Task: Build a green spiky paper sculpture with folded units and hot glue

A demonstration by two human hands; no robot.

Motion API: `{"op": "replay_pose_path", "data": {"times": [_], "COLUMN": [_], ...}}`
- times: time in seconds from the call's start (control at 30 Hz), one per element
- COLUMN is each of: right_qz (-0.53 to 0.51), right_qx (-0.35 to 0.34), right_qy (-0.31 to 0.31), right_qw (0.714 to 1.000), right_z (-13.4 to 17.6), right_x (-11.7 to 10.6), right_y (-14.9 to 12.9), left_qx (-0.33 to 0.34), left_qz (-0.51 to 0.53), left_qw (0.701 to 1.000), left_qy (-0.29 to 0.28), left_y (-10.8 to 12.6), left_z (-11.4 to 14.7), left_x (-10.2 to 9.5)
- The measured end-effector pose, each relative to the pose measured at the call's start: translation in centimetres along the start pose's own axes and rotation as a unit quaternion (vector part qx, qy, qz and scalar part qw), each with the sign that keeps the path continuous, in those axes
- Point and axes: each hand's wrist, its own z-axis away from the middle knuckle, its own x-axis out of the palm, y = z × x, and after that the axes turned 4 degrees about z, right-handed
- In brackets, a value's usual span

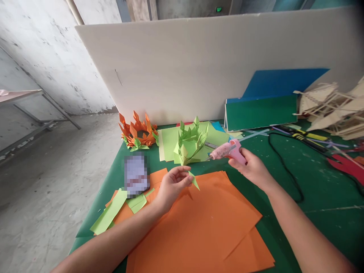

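Between the thumb and fingers of my left hand [173, 185] is a small folded green paper piece [195, 181], its pointed end hanging down above the orange paper sheets [199, 223]. My right hand [251, 167] grips a pink hot glue gun [227, 151] by its handle, with the nozzle pointing left. Just beyond my left hand stands a ring of folded light-green paper points [190, 142], resting on green sheets [167, 142]. The glue gun's nozzle is to the right of this ring and apart from the folded piece.
An orange folded-paper ring [138, 132] sits at the back left, with a blurred-out phone-like object [136, 174] nearer. Green paper strips [109, 212] lie at left. A black cable [280, 163] curves across the green table at right, near wooden models [335, 110]. A pale board [199, 64] stands behind.
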Motion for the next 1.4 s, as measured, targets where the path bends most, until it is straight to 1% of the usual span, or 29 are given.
{"op": "replay_pose_path", "data": {"times": [0.1, 0.27, 0.47, 0.67, 0.9, 1.13, 1.4], "right_qz": [0.065, 0.096, 0.142, 0.159, 0.152, 0.168, 0.172], "right_qx": [-0.024, -0.065, -0.062, -0.066, -0.085, -0.061, -0.062], "right_qy": [0.002, -0.001, -0.003, -0.007, -0.013, -0.031, -0.036], "right_qw": [0.998, 0.993, 0.988, 0.985, 0.985, 0.983, 0.982], "right_z": [0.4, 1.1, 1.1, 1.1, 1.2, 1.0, 0.9], "right_x": [0.7, 1.8, 2.3, 2.1, 1.9, 1.9, 1.8], "right_y": [-1.0, -2.0, -2.4, -2.5, -2.6, -2.3, -2.2], "left_qx": [-0.025, -0.044, -0.054, -0.059, -0.057, -0.061, -0.051], "left_qz": [0.042, 0.043, 0.042, 0.038, 0.042, 0.041, 0.057], "left_qw": [0.999, 0.997, 0.996, 0.996, 0.995, 0.995, 0.994], "left_qy": [0.022, 0.042, 0.055, 0.062, 0.067, 0.071, 0.075], "left_y": [-0.2, -0.4, -0.3, -0.3, -0.3, -0.2, -0.1], "left_z": [-0.4, -0.5, -0.5, -0.4, -0.5, -0.5, -0.7], "left_x": [-0.2, -0.4, -0.3, -0.4, -0.5, -0.6, -0.5]}}
